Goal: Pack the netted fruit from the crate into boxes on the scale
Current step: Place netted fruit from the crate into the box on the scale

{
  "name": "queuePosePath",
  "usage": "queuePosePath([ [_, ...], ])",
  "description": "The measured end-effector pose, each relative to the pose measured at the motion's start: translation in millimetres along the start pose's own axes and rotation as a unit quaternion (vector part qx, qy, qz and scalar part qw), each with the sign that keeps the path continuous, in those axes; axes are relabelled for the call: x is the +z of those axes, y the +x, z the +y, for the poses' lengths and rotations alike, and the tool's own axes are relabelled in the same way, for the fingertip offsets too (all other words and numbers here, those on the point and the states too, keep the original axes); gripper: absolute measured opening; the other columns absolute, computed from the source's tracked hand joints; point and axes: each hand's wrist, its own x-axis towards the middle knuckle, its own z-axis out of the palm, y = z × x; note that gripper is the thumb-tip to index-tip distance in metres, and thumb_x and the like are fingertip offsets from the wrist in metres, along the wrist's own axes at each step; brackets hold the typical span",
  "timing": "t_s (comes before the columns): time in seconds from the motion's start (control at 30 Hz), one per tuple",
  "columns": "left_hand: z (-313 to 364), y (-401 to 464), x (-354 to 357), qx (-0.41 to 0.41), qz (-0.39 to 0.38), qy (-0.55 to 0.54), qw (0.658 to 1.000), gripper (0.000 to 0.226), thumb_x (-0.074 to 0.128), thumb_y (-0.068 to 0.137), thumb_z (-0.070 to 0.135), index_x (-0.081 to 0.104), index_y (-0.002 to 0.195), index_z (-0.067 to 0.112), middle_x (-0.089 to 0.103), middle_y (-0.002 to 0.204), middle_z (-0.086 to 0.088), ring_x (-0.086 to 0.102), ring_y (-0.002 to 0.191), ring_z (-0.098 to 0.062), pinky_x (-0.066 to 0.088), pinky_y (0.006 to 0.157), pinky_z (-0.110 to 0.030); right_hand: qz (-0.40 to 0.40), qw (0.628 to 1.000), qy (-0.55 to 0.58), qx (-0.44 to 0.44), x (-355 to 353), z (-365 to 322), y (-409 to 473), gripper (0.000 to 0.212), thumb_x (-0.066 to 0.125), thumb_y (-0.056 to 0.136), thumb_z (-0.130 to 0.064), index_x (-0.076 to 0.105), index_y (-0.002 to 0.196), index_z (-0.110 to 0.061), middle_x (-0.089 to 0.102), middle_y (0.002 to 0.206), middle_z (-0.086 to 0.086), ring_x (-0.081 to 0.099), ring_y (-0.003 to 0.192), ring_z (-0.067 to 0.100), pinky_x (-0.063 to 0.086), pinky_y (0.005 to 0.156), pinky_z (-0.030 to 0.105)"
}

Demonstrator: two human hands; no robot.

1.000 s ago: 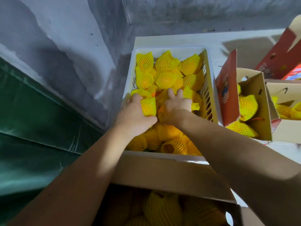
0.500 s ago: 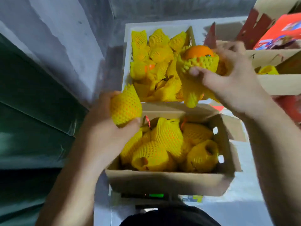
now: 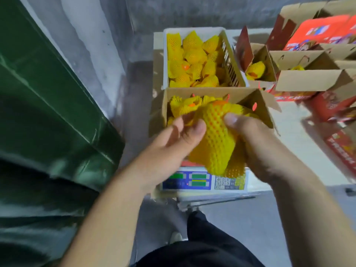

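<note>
head view — steep downward, close

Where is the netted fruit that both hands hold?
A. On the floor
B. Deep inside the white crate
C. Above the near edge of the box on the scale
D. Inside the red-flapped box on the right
C: the left hand and right hand grip the fruit over the near edge of the box, just above the scale.

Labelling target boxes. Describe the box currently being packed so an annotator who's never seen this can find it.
Start at the white plastic crate full of yellow-netted fruit, against the grey wall. Directly on its near side stands an open brown cardboard box, resting on the blue-and-white electronic scale. Unlike the cardboard boxes to the right, it sits on the scale, under the two hands gripping a netted fruit.
</note>
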Motion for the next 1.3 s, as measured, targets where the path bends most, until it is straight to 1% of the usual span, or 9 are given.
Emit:
queuePosePath([
  [0.1,-14,-12,10,0.043,0.002,-0.031,0.999,0.067,0.079,0.074,0.072,0.06,0.133,0.048,0.072,0.127,0.022,0.067,0.12,-0.002,0.054,0.101,-0.031,-0.042,0.995,-0.074,-0.043,28,-1,-16,0.043,0.065,0.06,-0.079,0.077,0.088,-0.048,0.074,0.089,-0.029,0.067,0.087,-0.013,0.05,0.081,0.042],
  [0.27,2,-23,3,0.103,0.056,-0.127,0.985,0.055,0.079,0.084,0.039,0.062,0.134,0.023,0.076,0.125,-0.002,0.072,0.117,-0.021,0.06,0.09,-0.034,-0.072,0.997,0.023,-0.023,45,-26,-23,0.063,0.074,0.071,-0.071,0.078,0.113,-0.025,0.077,0.117,0.003,0.071,0.116,0.023,0.048,0.11,0.052],
  [0.53,-1,-49,-3,0.1,0.093,-0.264,0.955,0.077,0.076,0.086,0.048,0.049,0.15,0.015,0.067,0.138,-0.015,0.069,0.123,-0.034,0.057,0.097,-0.052,-0.12,0.977,0.178,-0.008,64,-16,-43,0.05,0.069,0.089,-0.033,0.062,0.131,-0.006,0.073,0.117,0.022,0.074,0.098,0.039,0.061,0.072,0.049],
  [0.63,-8,-57,-8,0.093,0.11,-0.294,0.945,0.073,0.075,0.087,0.045,0.05,0.149,0.017,0.07,0.134,-0.01,0.071,0.119,-0.028,0.06,0.089,-0.042,-0.103,0.974,0.2,0.015,60,-5,-48,0.058,0.073,0.085,-0.042,0.061,0.132,-0.01,0.073,0.12,0.018,0.074,0.104,0.036,0.061,0.076,0.048],
  [0.83,-15,-65,-17,0.108,0.147,-0.314,0.932,0.073,0.076,0.086,0.043,0.05,0.149,0.017,0.071,0.134,-0.005,0.07,0.121,-0.023,0.058,0.093,-0.037,-0.071,0.959,0.268,0.053,44,15,-52,0.039,0.058,0.097,-0.049,0.074,0.119,-0.02,0.072,0.122,0.012,0.071,0.113,0.031,0.059,0.089,0.047],
  [1.0,-21,-70,-23,0.099,0.188,-0.336,0.918,0.062,0.07,0.092,0.032,0.053,0.149,0.012,0.072,0.133,-0.007,0.071,0.119,-0.021,0.059,0.089,-0.033,-0.012,0.943,0.332,0.035,20,21,-52,0.055,0.053,0.102,-0.047,0.053,0.149,-0.017,0.057,0.149,0.015,0.059,0.133,0.032,0.051,0.108,0.046],
  [1.07,-23,-70,-23,0.097,0.195,-0.333,0.918,0.058,0.069,0.095,0.03,0.053,0.149,0.012,0.071,0.134,-0.007,0.071,0.119,-0.021,0.059,0.089,-0.032,0.004,0.933,0.358,0.047,11,22,-52,0.058,0.053,0.101,-0.05,0.05,0.152,-0.021,0.059,0.147,0.013,0.064,0.124,0.029,0.054,0.103,0.043],
  [1.17,-25,-69,-21,0.084,0.2,-0.333,0.918,0.066,0.072,0.089,0.033,0.053,0.149,0.013,0.071,0.135,-0.007,0.071,0.119,-0.02,0.059,0.088,-0.031,0.028,0.913,0.401,0.066,6,25,-53,0.057,0.054,0.101,-0.05,0.055,0.148,-0.019,0.072,0.12,0.01,0.073,0.1,0.025,0.06,0.085,0.038],
  [1.3,-27,-64,-17,0.054,0.192,-0.319,0.926,0.072,0.075,0.08,0.038,0.055,0.146,0.019,0.073,0.131,-0.004,0.072,0.117,-0.02,0.061,0.088,-0.034,0.049,0.9,0.423,0.09,5,27,-53,0.052,0.055,0.101,-0.049,0.06,0.141,-0.016,0.075,0.115,0.013,0.076,0.097,0.027,0.062,0.079,0.039],
])
